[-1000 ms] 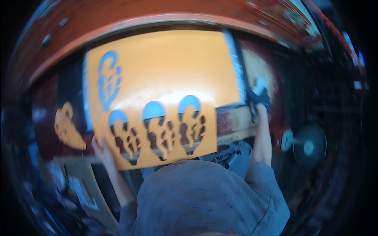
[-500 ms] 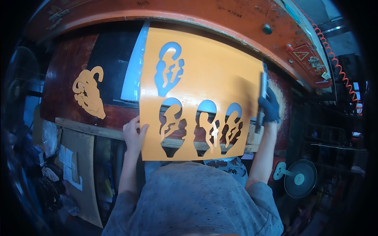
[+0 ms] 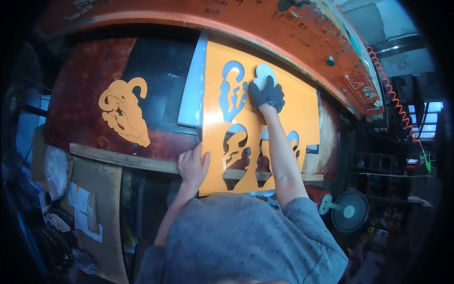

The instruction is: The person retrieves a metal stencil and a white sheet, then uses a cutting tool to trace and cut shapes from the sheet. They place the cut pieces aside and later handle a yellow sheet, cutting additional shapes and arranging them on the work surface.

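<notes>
A large orange sheet (image 3: 298,104) lies on the worktable, its near end hanging over the front edge toward my body. Several ornate curling shapes are cut through it. My bare left hand (image 3: 191,165) holds its left edge, thumb over the top; the other fingertips are partly hidden. In a dark glove, my right hand (image 3: 267,95) grips a pale, round-topped cutting die (image 3: 265,72), which is against the sheet just right of the upper cut-out. The hand covers the die's lower part.
Left on the dark red tabletop (image 3: 71,113) sits a pile of cut orange pieces (image 3: 124,111). A pale blue-white sheet (image 3: 192,90) shows beneath the orange one. An orange machine beam (image 3: 265,26) spans the far side. A fan (image 3: 350,211) stands at right, near a red coiled hose (image 3: 378,61).
My right hand has swung from the sheet's right edge to its upper middle, laying the upright cutting die flat. The left hand stays at the left edge. The whole view has shifted.
</notes>
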`<action>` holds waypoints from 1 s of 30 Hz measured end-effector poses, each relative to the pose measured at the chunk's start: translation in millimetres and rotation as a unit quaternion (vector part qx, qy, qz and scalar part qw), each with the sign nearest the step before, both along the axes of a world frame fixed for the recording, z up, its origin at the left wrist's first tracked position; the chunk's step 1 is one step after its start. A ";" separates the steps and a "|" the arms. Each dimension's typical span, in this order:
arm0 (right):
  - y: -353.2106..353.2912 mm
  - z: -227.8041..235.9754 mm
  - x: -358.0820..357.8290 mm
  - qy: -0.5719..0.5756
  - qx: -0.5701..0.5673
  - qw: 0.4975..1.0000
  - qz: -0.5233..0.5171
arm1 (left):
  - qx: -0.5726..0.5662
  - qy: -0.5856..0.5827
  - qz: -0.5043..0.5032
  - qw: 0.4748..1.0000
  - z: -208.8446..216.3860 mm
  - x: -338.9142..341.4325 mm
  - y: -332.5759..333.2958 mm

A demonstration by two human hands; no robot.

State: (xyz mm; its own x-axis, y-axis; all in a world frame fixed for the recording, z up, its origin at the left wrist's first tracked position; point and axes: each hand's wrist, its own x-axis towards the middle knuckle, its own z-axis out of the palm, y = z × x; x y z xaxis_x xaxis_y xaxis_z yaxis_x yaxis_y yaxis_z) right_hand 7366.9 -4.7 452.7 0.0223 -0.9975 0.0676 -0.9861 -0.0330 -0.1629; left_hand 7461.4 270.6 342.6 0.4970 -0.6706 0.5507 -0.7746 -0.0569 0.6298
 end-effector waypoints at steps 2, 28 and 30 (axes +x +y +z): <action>-26.4 -6.1 -17.9 -0.081 0.003 0.991 0.107 | 0.011 0.008 0.006 1.000 -0.5 -0.6 0.3; -48.8 4.6 -167.2 -0.056 0.138 0.963 0.226 | 0.221 0.044 0.027 0.974 14.5 71.5 -154.7; -0.7 -11.8 -173.4 -0.105 0.101 0.975 0.166 | 0.259 0.040 0.032 0.964 15.7 62.3 -146.2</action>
